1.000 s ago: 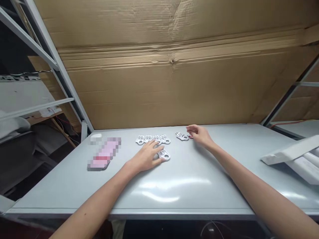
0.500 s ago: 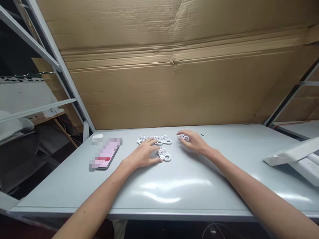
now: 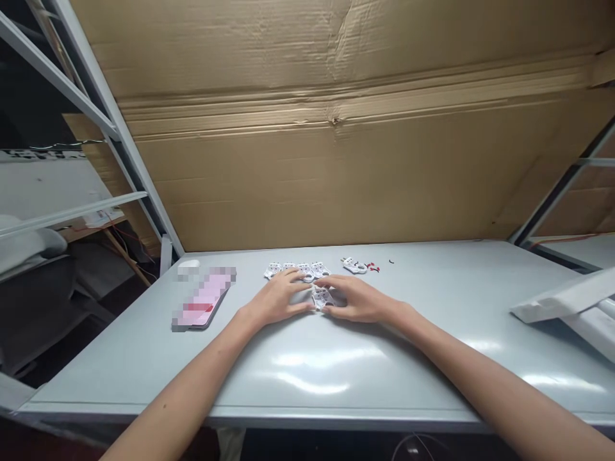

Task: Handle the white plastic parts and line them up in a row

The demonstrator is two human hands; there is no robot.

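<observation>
A white plastic piece with a ring-shaped end [image 3: 323, 297] lies between my two hands. My right hand [image 3: 360, 298] has its thumb and fingers around that piece from the right. My left hand [image 3: 278, 297], fingers spread, rests on the table with its thumb tip close to the piece's left side. Beyond my left fingers stands a row of several similar white pieces [image 3: 320, 269], partly covered by the fingers. Another white piece [image 3: 354, 266] lies behind my right hand, beside small red parts [image 3: 373, 267].
A phone with a pink screen [image 3: 206, 298] lies on the left of the grey table [image 3: 298, 384], near a white rounded object [image 3: 189, 266]. White foam-like pieces [image 3: 567, 301] sit at the right. A cardboard wall [image 3: 336, 179] rises behind, with metal frame bars on both sides.
My right hand has moved left and nearer, from the back white piece to the one by my left hand. The back piece and red parts are now uncovered. My left hand has hardly moved.
</observation>
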